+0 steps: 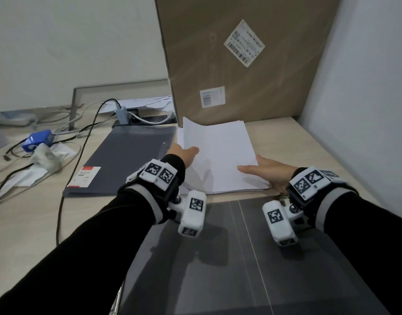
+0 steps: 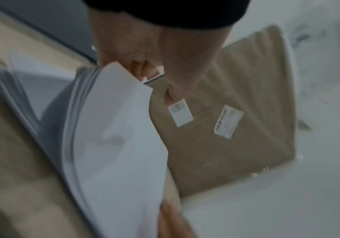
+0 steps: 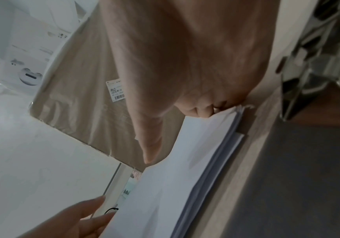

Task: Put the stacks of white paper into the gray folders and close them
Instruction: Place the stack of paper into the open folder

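Observation:
A stack of white paper (image 1: 218, 155) lies on the desk beyond an open gray folder (image 1: 241, 258). My left hand (image 1: 186, 153) grips the stack's left edge, thumb on top, and the upper sheets curl up off the lower ones there (image 2: 114, 136). My right hand (image 1: 257, 171) holds the right edge near the front corner. Its thumb (image 3: 149, 141) lies on the top sheet and its fingers (image 3: 203, 111) curl at the paper's edge (image 3: 165, 185). A second gray folder (image 1: 127, 160), closed and bearing a red and white label, lies to the left of the paper.
A big cardboard box (image 1: 241, 60) stands right behind the paper. A white wall (image 1: 366, 110) closes the right side. Cables (image 1: 81, 144), a blue object (image 1: 37, 139) and crumpled plastic (image 1: 43, 158) clutter the desk's left part.

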`<action>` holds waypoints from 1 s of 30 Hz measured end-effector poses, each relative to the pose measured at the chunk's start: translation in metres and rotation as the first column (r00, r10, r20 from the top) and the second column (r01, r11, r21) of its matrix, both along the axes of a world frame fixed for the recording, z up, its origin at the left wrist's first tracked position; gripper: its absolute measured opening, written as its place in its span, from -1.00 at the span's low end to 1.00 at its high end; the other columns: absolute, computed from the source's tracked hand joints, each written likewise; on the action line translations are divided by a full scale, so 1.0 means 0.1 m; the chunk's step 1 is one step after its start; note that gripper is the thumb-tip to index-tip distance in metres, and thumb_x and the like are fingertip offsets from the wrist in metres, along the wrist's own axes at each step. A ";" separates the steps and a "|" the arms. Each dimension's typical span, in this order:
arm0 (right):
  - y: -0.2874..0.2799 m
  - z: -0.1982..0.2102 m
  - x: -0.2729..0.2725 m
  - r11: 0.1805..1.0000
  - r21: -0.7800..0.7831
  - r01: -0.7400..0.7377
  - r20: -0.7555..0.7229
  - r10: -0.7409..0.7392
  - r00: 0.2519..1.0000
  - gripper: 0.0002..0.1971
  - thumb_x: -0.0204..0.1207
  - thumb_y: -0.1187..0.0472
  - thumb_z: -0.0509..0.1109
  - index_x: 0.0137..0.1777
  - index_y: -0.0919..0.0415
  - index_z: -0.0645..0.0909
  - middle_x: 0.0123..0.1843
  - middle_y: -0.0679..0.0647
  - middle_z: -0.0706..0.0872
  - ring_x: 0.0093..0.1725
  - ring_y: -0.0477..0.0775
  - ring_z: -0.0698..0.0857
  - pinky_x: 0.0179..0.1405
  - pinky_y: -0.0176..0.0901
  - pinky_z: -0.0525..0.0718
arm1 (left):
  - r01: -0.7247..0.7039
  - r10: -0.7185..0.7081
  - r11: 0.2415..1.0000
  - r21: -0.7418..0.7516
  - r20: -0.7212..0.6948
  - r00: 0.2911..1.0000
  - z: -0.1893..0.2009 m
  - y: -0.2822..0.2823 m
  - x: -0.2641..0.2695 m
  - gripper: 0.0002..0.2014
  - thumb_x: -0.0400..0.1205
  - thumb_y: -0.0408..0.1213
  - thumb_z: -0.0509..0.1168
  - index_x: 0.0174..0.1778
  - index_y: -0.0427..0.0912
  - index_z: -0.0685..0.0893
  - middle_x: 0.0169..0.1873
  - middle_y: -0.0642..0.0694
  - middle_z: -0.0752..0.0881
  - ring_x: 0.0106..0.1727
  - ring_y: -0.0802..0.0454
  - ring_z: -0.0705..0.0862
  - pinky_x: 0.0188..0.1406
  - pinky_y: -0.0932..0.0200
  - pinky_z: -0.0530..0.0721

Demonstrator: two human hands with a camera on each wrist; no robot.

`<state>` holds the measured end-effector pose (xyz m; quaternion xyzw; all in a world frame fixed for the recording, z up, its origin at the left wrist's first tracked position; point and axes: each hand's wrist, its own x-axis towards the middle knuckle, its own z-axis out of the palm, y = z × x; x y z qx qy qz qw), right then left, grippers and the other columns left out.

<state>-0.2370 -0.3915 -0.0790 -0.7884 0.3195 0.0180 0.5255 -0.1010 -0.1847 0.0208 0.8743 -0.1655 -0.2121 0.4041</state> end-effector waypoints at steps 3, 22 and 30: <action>0.02 0.03 0.00 1.000 -0.017 -0.004 -0.002 0.004 1.000 0.21 -0.05 -0.59 0.45 0.62 -0.24 0.06 0.63 -0.31 0.29 0.61 -0.12 0.31 0.60 0.03 0.27 | -0.016 0.019 1.000 0.017 -0.149 0.989 0.03 -0.03 0.04 -0.50 0.67 -0.19 0.20 0.46 -0.44 0.41 0.13 -0.35 0.67 0.10 -0.28 0.67 0.12 0.01 0.63; 0.87 1.43 -0.71 0.896 0.431 0.103 0.418 -0.300 0.857 -0.56 0.55 0.20 0.35 0.43 0.28 0.52 0.38 0.19 0.66 0.27 0.16 0.68 0.18 -0.06 0.69 | 0.105 -0.220 0.767 -0.632 -0.106 0.970 0.34 0.97 -0.49 -0.75 0.70 -0.47 0.08 0.22 -0.15 0.51 -0.05 -0.07 0.70 -0.07 -0.07 0.68 0.12 -0.05 0.63; 1.68 1.45 -1.17 0.940 0.300 0.165 0.607 -0.321 0.727 -0.76 0.62 0.43 0.22 0.14 0.14 0.61 0.09 0.09 0.76 -0.03 0.04 0.78 0.10 -0.04 0.75 | 0.067 -0.239 0.769 -0.636 -0.188 0.953 0.40 1.39 -0.85 -0.64 0.56 -0.39 0.34 0.27 -0.42 0.61 0.13 -0.30 0.72 0.08 -0.20 0.68 0.19 -0.13 0.65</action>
